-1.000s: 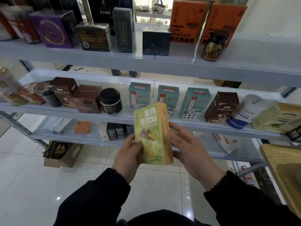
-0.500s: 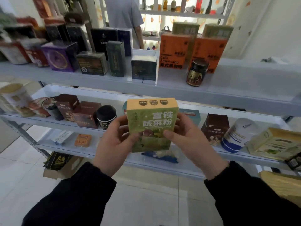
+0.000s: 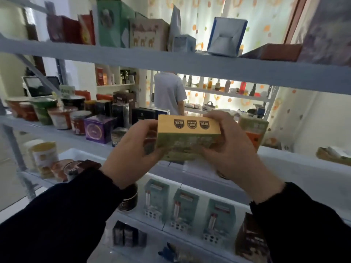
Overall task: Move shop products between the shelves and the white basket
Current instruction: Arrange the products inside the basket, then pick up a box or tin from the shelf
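A green and yellow product box (image 3: pixel 188 138) is held up in front of the middle shelf (image 3: pixel 303 168), its yellow top with three dark badges turned toward me. My left hand (image 3: pixel 131 154) grips its left end and my right hand (image 3: pixel 229 149) grips its right end, fingers curled over the top and front. The white basket is not in view.
The upper shelf (image 3: pixel 190 65) carries tall boxes and a blue carton (image 3: pixel 227 36). Jars, cups and a purple box (image 3: pixel 97 129) crowd the middle shelf's left. Teal boxes (image 3: pixel 185 209) stand on the lower shelf. A person in a grey shirt (image 3: pixel 169 92) stands behind the rack.
Both hands have lifted the box from lower-shelf height up to the middle shelf and tipped its top toward me. The view has swung upward.
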